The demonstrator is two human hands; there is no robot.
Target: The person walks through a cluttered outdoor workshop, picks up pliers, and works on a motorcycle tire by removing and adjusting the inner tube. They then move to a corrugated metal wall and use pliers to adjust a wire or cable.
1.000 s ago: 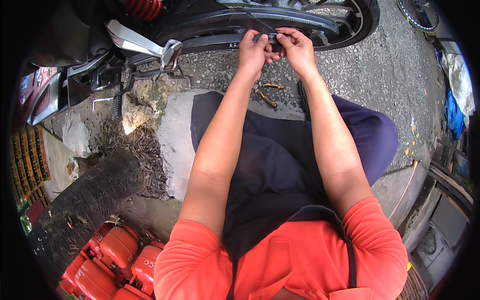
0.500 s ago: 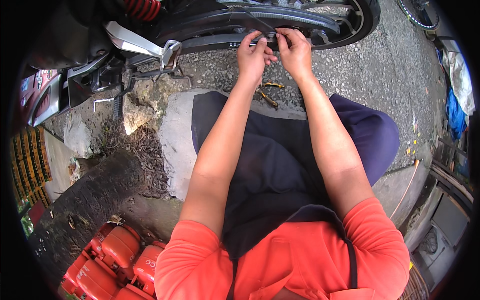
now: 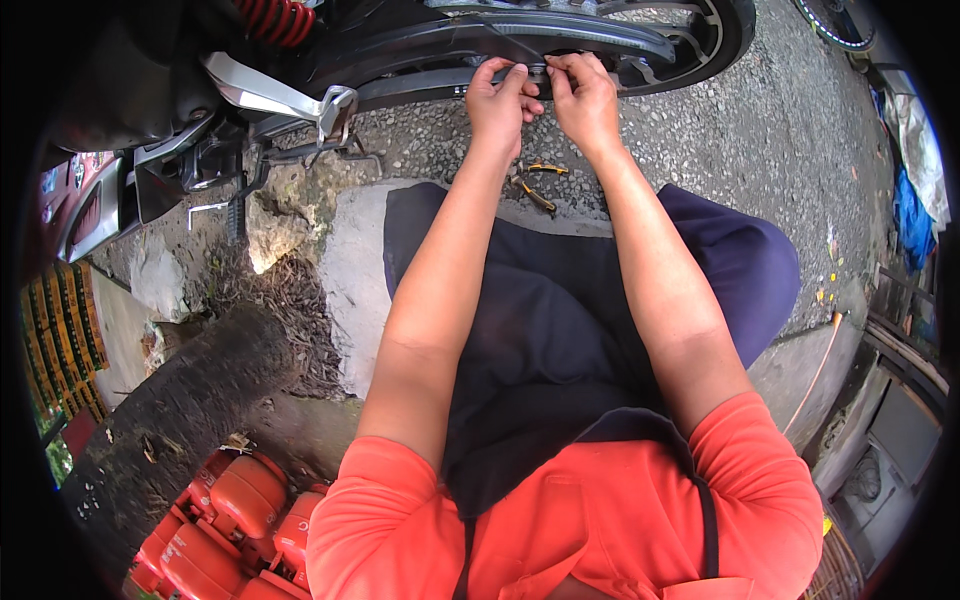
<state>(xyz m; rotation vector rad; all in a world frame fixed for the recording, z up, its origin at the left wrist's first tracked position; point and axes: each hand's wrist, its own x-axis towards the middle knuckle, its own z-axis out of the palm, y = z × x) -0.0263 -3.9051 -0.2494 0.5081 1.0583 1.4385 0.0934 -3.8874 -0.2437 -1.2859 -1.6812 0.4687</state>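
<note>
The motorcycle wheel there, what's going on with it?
A person in an orange shirt crouches beside a motorcycle's rear wheel. Both the left hand and the right hand are pinching a small part at the black guard that runs along the wheel; what the part is cannot be made out. A pair of yellow-handled pliers lies on the gravel just below the hands, untouched.
</note>
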